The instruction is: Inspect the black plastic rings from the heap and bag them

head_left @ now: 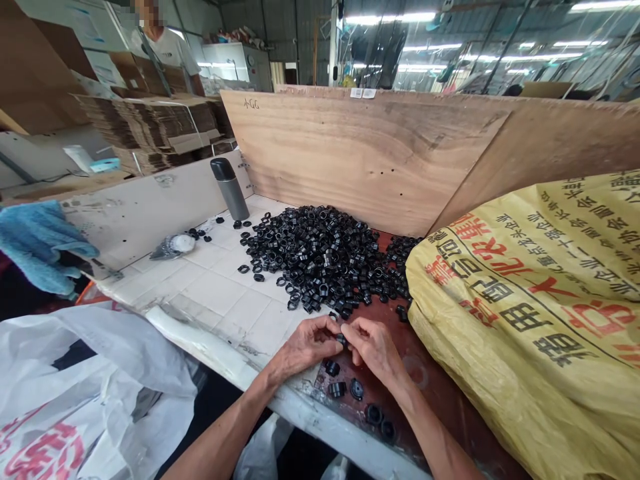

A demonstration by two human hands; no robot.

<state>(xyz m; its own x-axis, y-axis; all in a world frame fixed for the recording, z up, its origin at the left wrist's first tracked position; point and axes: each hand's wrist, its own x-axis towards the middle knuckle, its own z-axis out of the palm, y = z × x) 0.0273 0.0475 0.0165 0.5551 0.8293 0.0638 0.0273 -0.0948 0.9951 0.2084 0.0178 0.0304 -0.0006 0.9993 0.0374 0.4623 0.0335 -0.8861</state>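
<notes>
My left hand [310,347] and my right hand [373,350] meet above a brown board, and their fingertips pinch a small black plastic ring [341,340] between them. The fingers hide most of the ring. Just below my hands, several black plastic parts [357,389] stand apart on the brown board [417,370]. Beyond my fingertips lies a large heap of black plastic rings [320,257], spreading over the white tile surface [215,280] and the board. A few loose rings lie at the heap's left side.
A yellow woven sack [525,313] bulges at the right, and a white plastic sack [85,380] lies at the lower left. A plywood board [360,153] stands behind the heap. A steel flask [230,189] and a blue cloth [40,247] sit left. A person [167,50] stands far back.
</notes>
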